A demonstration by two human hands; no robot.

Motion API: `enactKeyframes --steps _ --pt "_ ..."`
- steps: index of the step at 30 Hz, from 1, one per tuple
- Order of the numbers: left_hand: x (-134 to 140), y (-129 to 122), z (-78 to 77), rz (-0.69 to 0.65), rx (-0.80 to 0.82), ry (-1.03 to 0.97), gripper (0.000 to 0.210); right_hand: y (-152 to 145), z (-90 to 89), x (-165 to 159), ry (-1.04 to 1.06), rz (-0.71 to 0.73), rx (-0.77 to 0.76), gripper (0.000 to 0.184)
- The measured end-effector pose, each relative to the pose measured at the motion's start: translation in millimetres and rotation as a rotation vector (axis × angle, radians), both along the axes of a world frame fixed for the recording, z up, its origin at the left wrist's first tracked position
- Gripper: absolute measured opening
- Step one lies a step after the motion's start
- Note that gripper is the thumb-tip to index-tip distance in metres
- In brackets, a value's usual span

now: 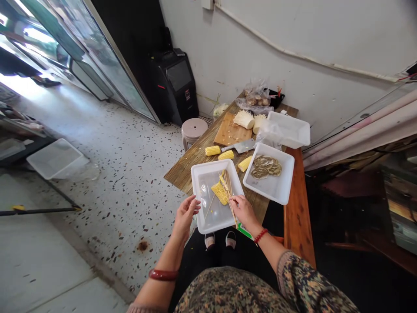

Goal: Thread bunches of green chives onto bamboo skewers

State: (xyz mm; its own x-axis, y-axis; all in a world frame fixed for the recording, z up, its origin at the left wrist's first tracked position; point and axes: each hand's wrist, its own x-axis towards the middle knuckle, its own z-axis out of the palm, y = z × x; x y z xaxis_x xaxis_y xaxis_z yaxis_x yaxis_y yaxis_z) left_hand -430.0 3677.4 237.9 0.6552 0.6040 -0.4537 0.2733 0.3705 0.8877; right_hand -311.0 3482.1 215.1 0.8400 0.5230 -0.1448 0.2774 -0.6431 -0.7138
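Note:
A white plastic tray (199, 224) stands at the near edge of the wooden table. In it lie pieces of corn (220, 193), a bundle of thin bamboo skewers (227, 184) and one loose skewer (209, 207). My right hand (243, 211) reaches over the tray's right rim, its fingers closed on the skewers' near end. At the left rim is my left hand (186, 214), fingers loosely curled and apart, with nothing visible in them; whether it touches the rim I cannot tell. Beyond the tray lie cut corn cobs (213, 150), one partly behind the second tray.
Right of my tray, a second white tray (286, 174) holds greyish-brown strips of food. Farther back are a cleaver (244, 146), a cutting board (224, 130), enoki mushrooms (243, 119), another white container (295, 130) and bagged food (257, 98). A stool (194, 127) stands left of the table.

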Motion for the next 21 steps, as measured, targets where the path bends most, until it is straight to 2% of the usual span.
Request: enactKeyframes --steps 2,6,10,14,18,21 --pt "-4.4 1.6 -13.3 0.018 0.08 0.068 0.06 3.5 -16.2 4.5 -0.013 -0.012 -0.041 0.023" --pt "-9.1 1.7 -34.4 0.028 0.246 0.151 0.056 8.4 -42.2 -2.5 0.025 -0.016 -0.132 0.045" --pt "-10.2 0.5 -51.0 0.0 0.284 0.187 0.053 3.0 -57.1 -2.9 0.078 -0.047 -0.183 0.036" --pt "-10.9 -0.2 -65.5 -0.023 0.243 0.215 0.054 -18.5 -54.3 4.2 0.111 -0.057 -0.153 0.028" --pt "-11.1 -2.2 -75.3 -0.055 0.188 0.222 0.057 -41.3 -41.6 -1.1 0.08 -0.027 -0.088 0.036" --pt "-9.0 -4.5 -77.9 -0.098 0.139 0.206 0.055 -46.9 -36.7 -15.7 0.043 0.026 -0.05 0.042"
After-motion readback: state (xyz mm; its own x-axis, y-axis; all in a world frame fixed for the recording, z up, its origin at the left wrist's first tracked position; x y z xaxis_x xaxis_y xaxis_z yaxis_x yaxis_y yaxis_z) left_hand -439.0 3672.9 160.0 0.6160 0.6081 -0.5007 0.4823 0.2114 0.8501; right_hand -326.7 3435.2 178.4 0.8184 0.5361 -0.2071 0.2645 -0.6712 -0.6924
